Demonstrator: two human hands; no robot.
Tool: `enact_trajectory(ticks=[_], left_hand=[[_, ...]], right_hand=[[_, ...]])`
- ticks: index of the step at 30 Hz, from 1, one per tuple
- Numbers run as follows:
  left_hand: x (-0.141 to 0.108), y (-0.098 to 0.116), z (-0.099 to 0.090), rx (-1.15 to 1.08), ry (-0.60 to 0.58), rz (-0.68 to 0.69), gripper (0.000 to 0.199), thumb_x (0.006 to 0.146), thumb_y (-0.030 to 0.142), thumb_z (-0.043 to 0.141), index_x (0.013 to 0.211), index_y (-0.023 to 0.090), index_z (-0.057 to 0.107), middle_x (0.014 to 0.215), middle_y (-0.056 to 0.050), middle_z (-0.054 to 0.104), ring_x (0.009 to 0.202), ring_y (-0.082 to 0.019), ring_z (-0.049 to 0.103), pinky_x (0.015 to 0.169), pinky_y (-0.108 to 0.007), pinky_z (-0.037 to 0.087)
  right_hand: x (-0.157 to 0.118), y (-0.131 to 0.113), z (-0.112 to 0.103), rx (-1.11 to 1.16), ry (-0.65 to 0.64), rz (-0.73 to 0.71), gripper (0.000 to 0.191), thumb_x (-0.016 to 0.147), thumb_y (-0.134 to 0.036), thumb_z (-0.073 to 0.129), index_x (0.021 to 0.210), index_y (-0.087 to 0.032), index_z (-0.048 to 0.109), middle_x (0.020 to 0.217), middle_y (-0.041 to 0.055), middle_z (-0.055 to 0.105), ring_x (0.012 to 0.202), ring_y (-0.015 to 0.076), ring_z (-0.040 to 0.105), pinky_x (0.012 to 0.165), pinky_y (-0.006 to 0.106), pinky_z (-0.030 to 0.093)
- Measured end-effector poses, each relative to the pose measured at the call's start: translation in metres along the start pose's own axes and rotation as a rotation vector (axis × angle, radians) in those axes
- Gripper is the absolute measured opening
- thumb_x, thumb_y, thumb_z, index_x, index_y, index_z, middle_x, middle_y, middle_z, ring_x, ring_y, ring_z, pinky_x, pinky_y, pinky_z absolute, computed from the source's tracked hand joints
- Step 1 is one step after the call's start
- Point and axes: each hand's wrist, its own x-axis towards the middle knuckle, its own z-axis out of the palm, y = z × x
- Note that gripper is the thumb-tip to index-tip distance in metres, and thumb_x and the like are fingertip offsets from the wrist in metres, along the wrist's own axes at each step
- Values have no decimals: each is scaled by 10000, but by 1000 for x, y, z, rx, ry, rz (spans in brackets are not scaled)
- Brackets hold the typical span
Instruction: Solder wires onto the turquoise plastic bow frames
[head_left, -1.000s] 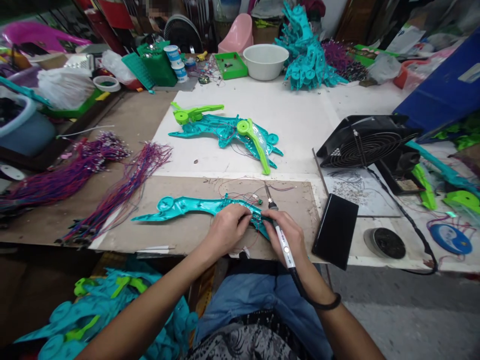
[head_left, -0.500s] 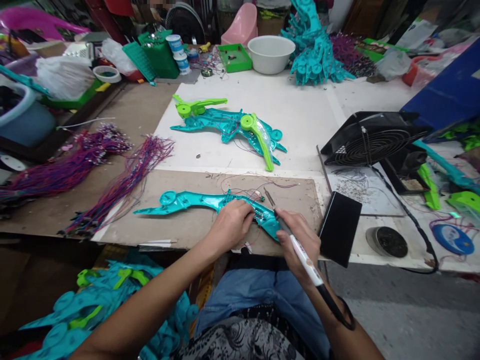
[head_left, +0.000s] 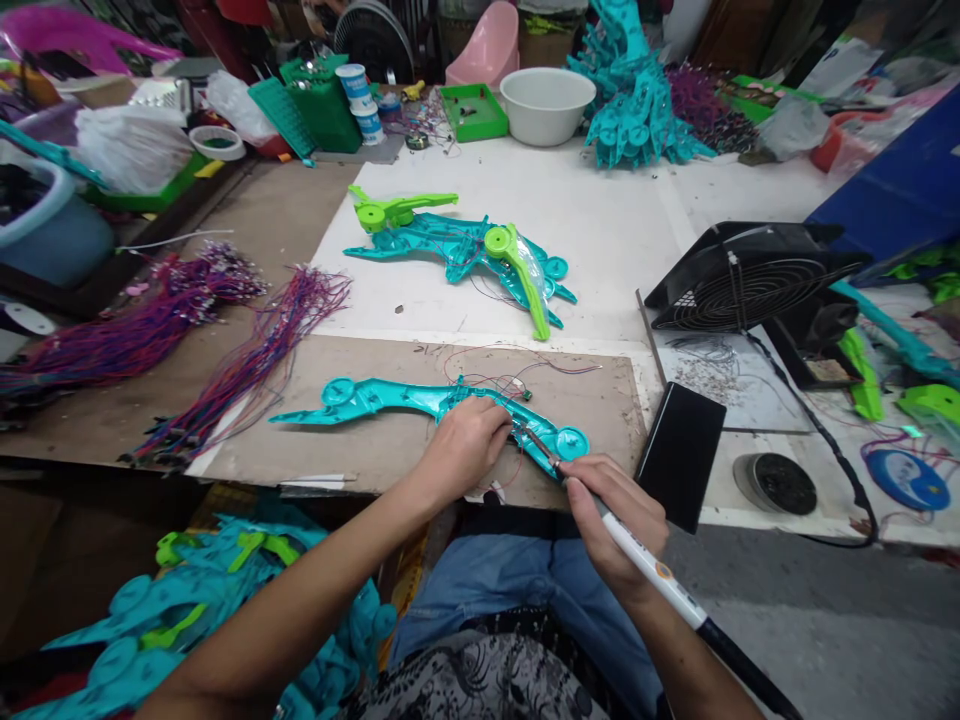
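Note:
A long teal plastic part [head_left: 405, 395] lies across the brown board in front of me. My left hand [head_left: 466, 440] rests on its middle, fingers pinched together over thin wires; what they grip is too small to name. In my right hand [head_left: 619, 510] is a white soldering iron [head_left: 651, 568], held like a pen. Its metal tip meets the inside of the teal part just right of my left fingertips. A small green board [head_left: 527, 395] with red wires sits at the part's upper edge.
Teal and lime-green assembly [head_left: 465, 240] lies beyond the board. Wire bundles [head_left: 262, 350] are at left. To the right are a black phone-like slab [head_left: 682, 455], a round tin [head_left: 776, 484] and a black fan [head_left: 750, 280]. Teal parts [head_left: 150, 620] are piled below at left.
My right hand has moved slightly right and down, and the iron's tip has come down onto the teal part. The left hand stays nearly in place.

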Motion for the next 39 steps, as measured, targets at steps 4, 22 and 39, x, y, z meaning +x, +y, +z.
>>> enact_trajectory(ticks=[4, 22, 39], left_hand=[[1, 1, -1, 11, -13, -4, 164, 904, 176, 498, 822, 154, 639, 852, -65, 654, 849, -207, 584, 782, -318, 458], [1, -2, 2, -17, 34, 17, 168, 903, 180, 497, 801, 159, 629, 822, -60, 642, 837, -201, 582, 773, -318, 457], [4, 2, 0, -455, 241, -13, 84, 858, 152, 571, 811, 183, 633, 868, -38, 658, 884, -186, 575, 816, -337, 439]], right_hand=[[0, 0, 1, 13, -11, -13, 233, 803, -27, 566, 945, -185, 660, 822, 43, 671, 770, 169, 634, 699, 321, 523], [7, 18, 2, -47, 22, 7, 260, 875, -164, 578, 1119, -236, 634, 883, 37, 682, 776, 167, 649, 713, 302, 533], [35, 32, 29, -68, -62, 106, 251, 868, -160, 576, 1095, -266, 573, 889, -8, 640, 838, 142, 626, 796, 270, 497]])
